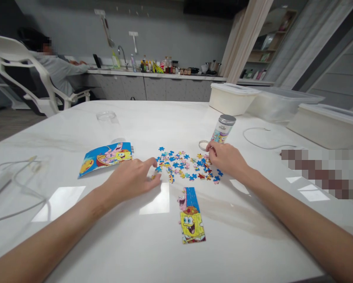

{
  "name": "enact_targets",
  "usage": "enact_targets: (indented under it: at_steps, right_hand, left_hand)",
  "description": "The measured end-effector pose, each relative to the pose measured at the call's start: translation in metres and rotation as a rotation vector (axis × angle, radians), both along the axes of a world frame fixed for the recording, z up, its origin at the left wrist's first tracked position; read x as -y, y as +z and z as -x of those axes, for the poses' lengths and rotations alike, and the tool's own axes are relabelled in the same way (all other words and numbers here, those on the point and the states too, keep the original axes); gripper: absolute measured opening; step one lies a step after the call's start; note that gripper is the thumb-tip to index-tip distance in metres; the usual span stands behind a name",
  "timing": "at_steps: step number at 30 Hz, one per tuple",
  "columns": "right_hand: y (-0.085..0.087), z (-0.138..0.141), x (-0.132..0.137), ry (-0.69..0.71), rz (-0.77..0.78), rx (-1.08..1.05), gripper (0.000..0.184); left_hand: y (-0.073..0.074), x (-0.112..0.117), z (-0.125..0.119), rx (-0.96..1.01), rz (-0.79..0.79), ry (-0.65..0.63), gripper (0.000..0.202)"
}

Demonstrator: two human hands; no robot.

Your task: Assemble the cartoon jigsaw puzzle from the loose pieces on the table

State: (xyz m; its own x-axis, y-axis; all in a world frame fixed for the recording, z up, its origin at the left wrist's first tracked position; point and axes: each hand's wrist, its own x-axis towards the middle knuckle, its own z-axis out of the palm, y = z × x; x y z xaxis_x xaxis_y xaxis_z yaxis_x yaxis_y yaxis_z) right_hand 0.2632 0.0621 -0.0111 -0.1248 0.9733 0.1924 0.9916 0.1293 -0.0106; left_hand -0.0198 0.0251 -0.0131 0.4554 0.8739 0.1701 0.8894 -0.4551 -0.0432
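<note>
A heap of small loose puzzle pieces (182,163), mostly blue, lies on the white table (164,122). My left hand (132,179) rests at the heap's left edge, fingers curled, fingertips touching pieces there. At the heap's right side my right hand (228,159) has its fingers bent down onto the pieces. A strip of joined pieces (192,216) with cartoon figures lies nearer to me. A printed picture card (105,157) lies to the left. A small tin (223,129) with a metal lid stands just beyond my right hand.
Three white lidded tubs (232,98) stand along the table's far right. A white cable (261,143) loops beside them, another cable (17,196) lies at the left. A round lid (106,116) sits farther back. A person sits in a white chair (26,74) at the counter.
</note>
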Motion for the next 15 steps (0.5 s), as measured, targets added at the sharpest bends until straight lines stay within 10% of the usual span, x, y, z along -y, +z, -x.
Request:
enact_targets:
  at_steps: [15]
  right_hand:
    - [0.011,-0.006,0.000,-0.061,-0.006,0.017,0.031]
  left_hand:
    - [0.006,-0.004,0.013,-0.101,0.154,-0.170,0.028]
